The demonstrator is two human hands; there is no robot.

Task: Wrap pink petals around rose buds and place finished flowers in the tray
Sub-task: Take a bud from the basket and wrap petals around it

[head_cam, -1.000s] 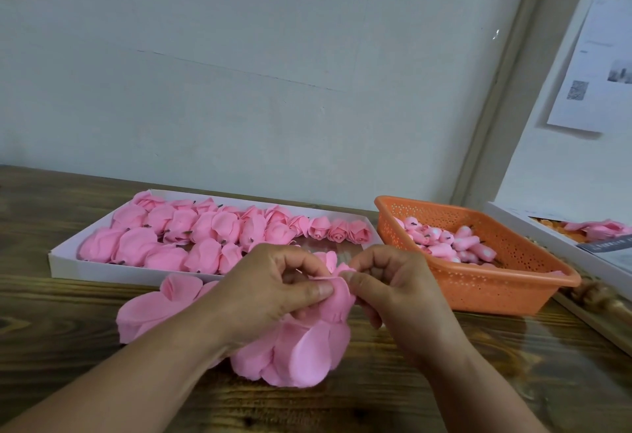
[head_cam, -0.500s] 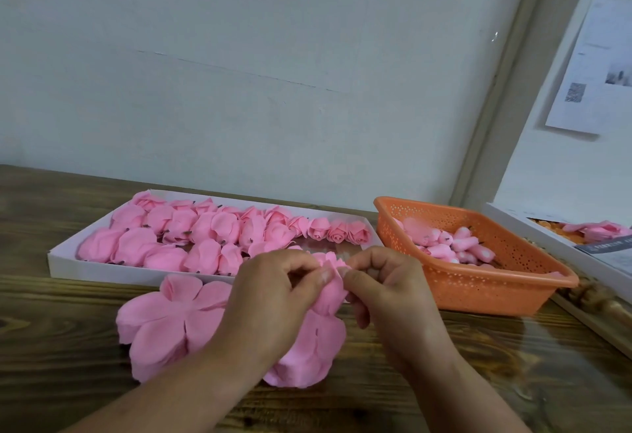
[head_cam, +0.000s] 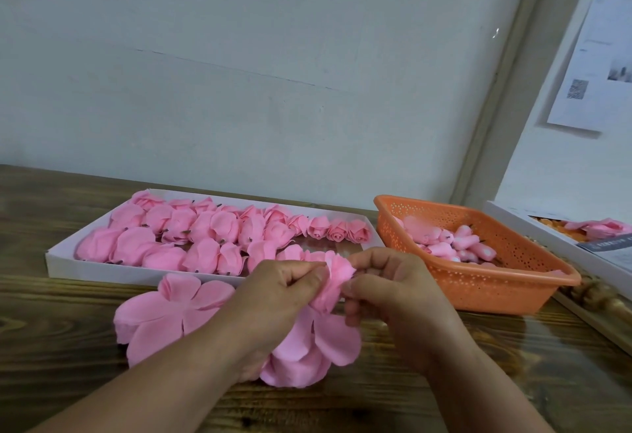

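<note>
Wooden tabletop (head_cam: 85, 299) with white tray (head_cam: 61, 263) of finished flowers at the back, orange basket (head_cam: 513, 290) of buds on the right. Since a second ago, lifted petal sheet (head_cam: 318, 340) off the spare petal stack (head_cam: 164, 319), so wrapping looks underway. Left hand (head_cam: 273, 299) and right hand (head_cam: 393, 282) both pinching its gathered top, bud hidden inside, can't tell if seated

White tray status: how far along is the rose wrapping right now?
Done: the white tray holds rows of wrapped pink flowers, with bare space at its near right end. In hand: the left hand and right hand pinch a petal piece around a bud; it is not yet in the tray. Left: buds remain in the orange basket, and a flat petal sheet lies on the table.
</note>
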